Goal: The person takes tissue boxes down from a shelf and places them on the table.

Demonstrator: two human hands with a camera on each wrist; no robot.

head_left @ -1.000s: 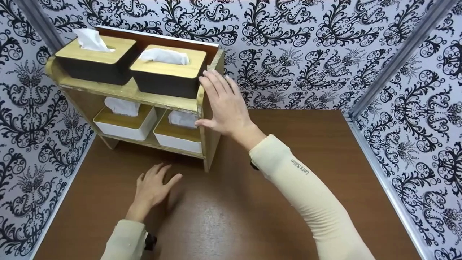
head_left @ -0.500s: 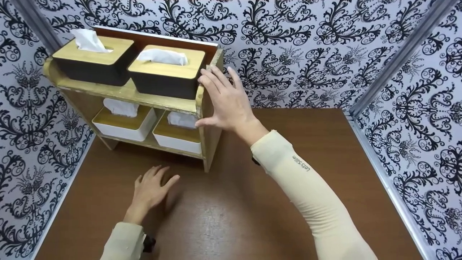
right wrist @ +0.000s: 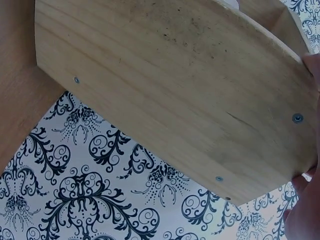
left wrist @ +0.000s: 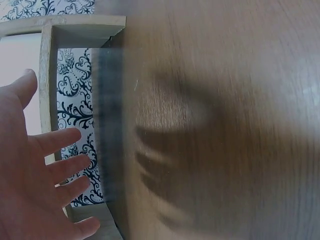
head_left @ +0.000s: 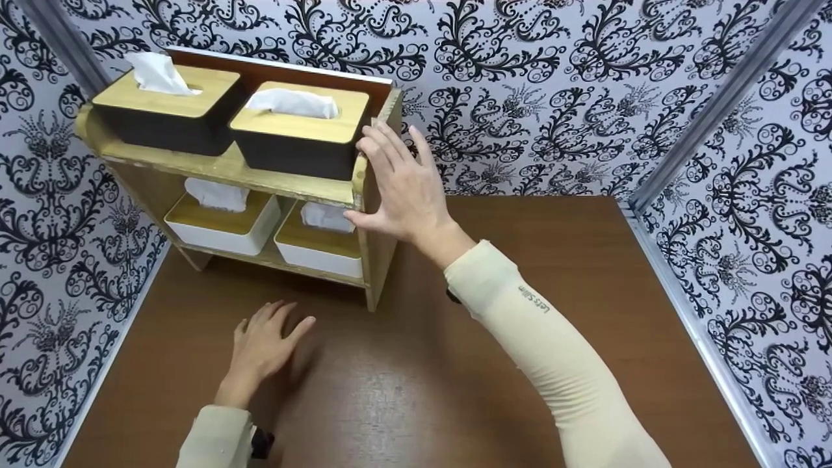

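Observation:
A two-tier wooden shelf (head_left: 227, 170) stands at the back left of the head view. My right hand (head_left: 408, 195) rests on its right side panel (right wrist: 170, 100), fingers extended over the top edge and thumb at the front edge. The upper tier holds two black tissue boxes with wooden lids, a left one (head_left: 166, 133) and a right one (head_left: 292, 155). Below stand two white tissue boxes, left (head_left: 214, 234) and right (head_left: 318, 257); a white tissue sticks out of each. My left hand (head_left: 263, 348) holds nothing, fingers spread above the table in front of the shelf.
The brown wooden table (head_left: 520, 312) reaches to walls with black-and-white scroll-patterned covering (head_left: 520, 97). A metal strip (head_left: 702, 344) runs along the table's right edge. Under the lower tier is a gap (left wrist: 75, 115) through which the patterned wall shows.
My left hand has drifted slightly left and toward me. My right thumb has shifted a little left over the shelf's front edge. The boxes have kept their places on the shelf.

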